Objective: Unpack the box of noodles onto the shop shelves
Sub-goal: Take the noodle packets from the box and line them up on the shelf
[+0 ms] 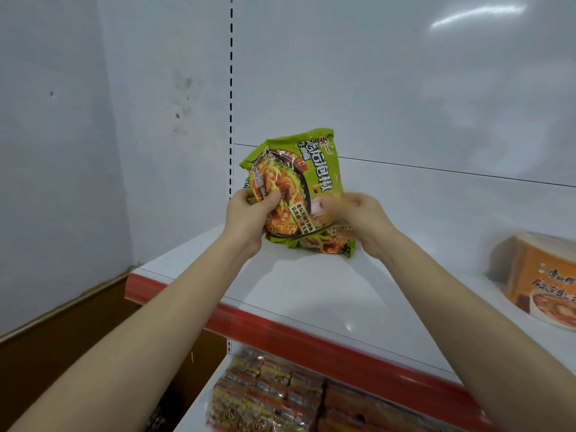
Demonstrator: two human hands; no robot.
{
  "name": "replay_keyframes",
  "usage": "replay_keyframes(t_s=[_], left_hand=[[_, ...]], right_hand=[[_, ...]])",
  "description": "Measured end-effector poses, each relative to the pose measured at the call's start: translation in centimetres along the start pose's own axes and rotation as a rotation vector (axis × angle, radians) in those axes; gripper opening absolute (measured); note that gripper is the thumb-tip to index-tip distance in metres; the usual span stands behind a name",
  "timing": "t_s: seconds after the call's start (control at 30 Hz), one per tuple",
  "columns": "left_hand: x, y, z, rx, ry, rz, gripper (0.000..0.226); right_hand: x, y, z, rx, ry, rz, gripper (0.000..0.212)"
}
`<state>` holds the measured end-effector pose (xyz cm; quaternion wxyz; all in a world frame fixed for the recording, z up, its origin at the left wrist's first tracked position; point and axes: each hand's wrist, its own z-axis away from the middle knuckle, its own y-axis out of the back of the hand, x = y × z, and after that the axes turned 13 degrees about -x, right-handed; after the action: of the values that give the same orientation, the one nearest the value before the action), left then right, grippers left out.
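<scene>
A green noodle packet with a picture of a bowl stands tilted on the white shelf, near its back left corner. My left hand grips the packet's left side, thumb across its front. My right hand holds its lower right edge. Another green packet lies flat under the upright one, partly hidden by it and by my right hand. The box of noodles is out of view.
The shelf has a red front strip and a white back panel with a slotted upright. An orange noodle pack sits at the right. Several red and yellow packets fill the shelf below. Brown cardboard stands at the left.
</scene>
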<state>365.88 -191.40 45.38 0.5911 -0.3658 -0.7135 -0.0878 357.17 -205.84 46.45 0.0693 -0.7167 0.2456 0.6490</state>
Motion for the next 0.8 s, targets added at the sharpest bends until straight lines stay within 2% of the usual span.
replay_keyframes(t_s=[0.07,0.17,0.27,0.3,0.37,0.43,0.5,0.6,0.8], left_hand=[[-0.8,-0.7,-0.1,0.008,0.002,0.058,0.034],[-1.7,-0.9,-0.1,-0.011,0.003,0.107,0.032],[-2.2,0.3,-0.2,-0.076,-0.031,-0.009,0.029],[-2.2,1.1,-0.2,-0.071,-0.061,-0.187,0.029],[-2.6,3.5,0.0,-0.051,-0.1,-0.734,0.034],[-3.4,6.0,0.4,-0.091,0.008,-1.281,0.046],[-4.2,7.9,0.9,-0.174,0.182,-1.612,0.054],[-4.8,9.0,1.0,-0.24,0.309,-1.678,0.054],[-5.3,9.5,0.8,-0.235,0.295,-1.653,0.051]], right_hand=[[0.0,0.6,-0.1,0.04,-0.003,-0.072,0.049],[0.2,1.3,-0.5,0.067,0.019,-0.057,0.047],[0.0,1.0,-1.3,0.085,0.094,-0.034,0.039],[-0.2,0.7,-1.7,0.091,0.123,-0.023,0.038],[-0.6,-0.2,-2.8,0.123,0.181,0.068,0.04],[-0.7,-1.5,-4.0,0.156,0.214,0.206,0.043],[-0.6,-2.8,-5.3,0.158,0.224,0.315,0.05],[-0.1,-4.6,-7.1,0.118,0.214,0.469,0.054],[1.1,-6.4,-10.1,0.061,0.18,0.645,0.056]])
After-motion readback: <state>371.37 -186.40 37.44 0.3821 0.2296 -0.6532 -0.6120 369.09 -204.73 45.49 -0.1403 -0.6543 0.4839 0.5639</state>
